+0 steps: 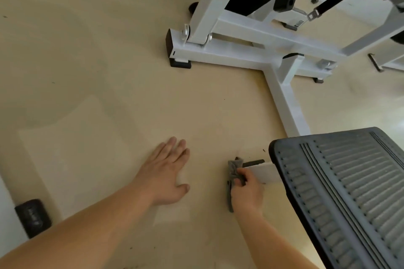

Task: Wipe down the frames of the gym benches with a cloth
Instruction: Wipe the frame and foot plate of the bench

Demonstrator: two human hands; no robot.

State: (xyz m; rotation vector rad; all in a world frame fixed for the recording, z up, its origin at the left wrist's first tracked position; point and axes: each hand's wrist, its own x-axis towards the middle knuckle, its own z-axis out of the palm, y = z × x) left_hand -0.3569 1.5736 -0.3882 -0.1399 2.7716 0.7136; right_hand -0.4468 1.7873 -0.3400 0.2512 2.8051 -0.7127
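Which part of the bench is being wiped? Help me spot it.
Find the grey ribbed pad at lower right. A short white bar pokes out under its left edge. Unlike the rest of the frame, it has the right hand gripping a grey cloth at its end.

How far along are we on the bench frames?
Done: nothing shows as wiped for sure. In hand: right hand grips the cloth against the foot bar under the pad; left hand rests flat on the floor. Left, probably: the long rail and far crossbar.

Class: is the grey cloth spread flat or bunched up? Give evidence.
Bunched: the grey cloth sits crumpled in the right hand, a tail hanging below.
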